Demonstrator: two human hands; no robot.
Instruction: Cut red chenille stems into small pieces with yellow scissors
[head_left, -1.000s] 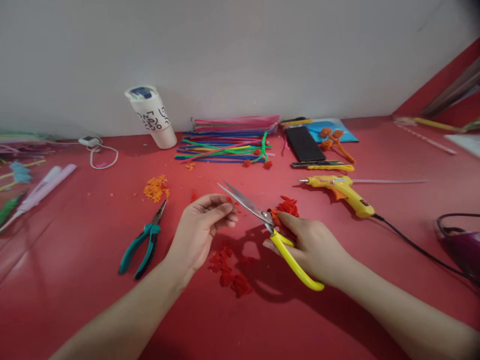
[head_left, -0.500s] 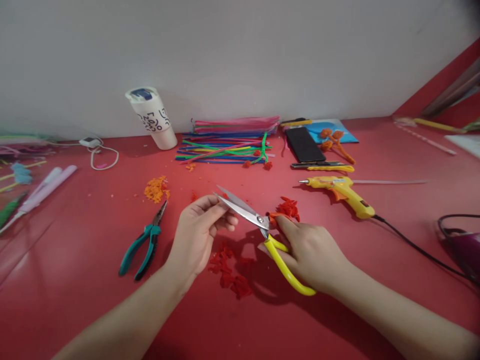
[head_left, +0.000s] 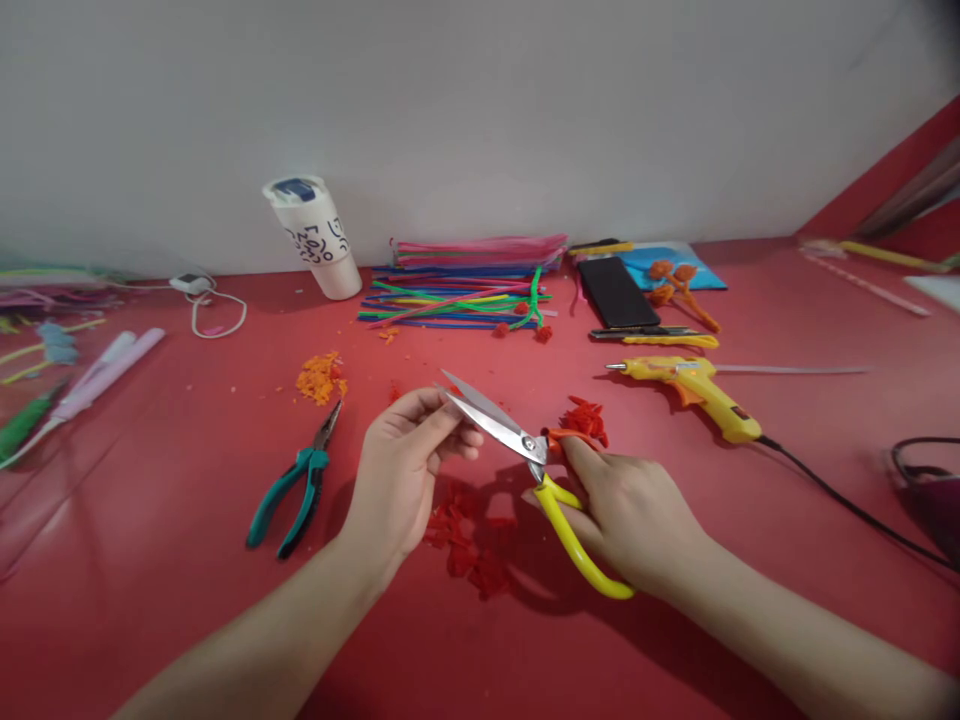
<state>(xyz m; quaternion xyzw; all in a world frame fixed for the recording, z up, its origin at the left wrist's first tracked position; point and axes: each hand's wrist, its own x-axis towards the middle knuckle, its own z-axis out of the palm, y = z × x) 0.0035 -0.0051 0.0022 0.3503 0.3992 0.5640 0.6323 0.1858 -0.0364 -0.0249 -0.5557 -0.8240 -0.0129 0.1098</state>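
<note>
My right hand (head_left: pixel 637 510) grips a pair of scissors (head_left: pixel 510 430) with one yellow and one orange handle. Its blades are parted and point up and to the left. My left hand (head_left: pixel 409 445) is closed in a pinch at the blade tips; what lies between the fingers is too small or hidden to make out. Below the hands, red fuzzy clippings (head_left: pixel 476 550) are scattered on the table. Another small heap of red pieces (head_left: pixel 585 420) sits just beyond the scissors' pivot. Some red bits also show behind the left fingertips.
Teal pliers (head_left: pixel 300 490) and orange clippings (head_left: pixel 321 378) lie left of my hands. Behind are pipe cleaners (head_left: pixel 457 295), a white tumbler (head_left: pixel 319 240) and a phone (head_left: pixel 619 292). To the right lies a corded yellow glue gun (head_left: pixel 690 385); a purple-pink tool (head_left: pixel 109 375) is far left.
The whole scene has shifted slightly right in view, as the camera turned a little. Both hands and the scissors keep nearly the same pose, blades still parted.
</note>
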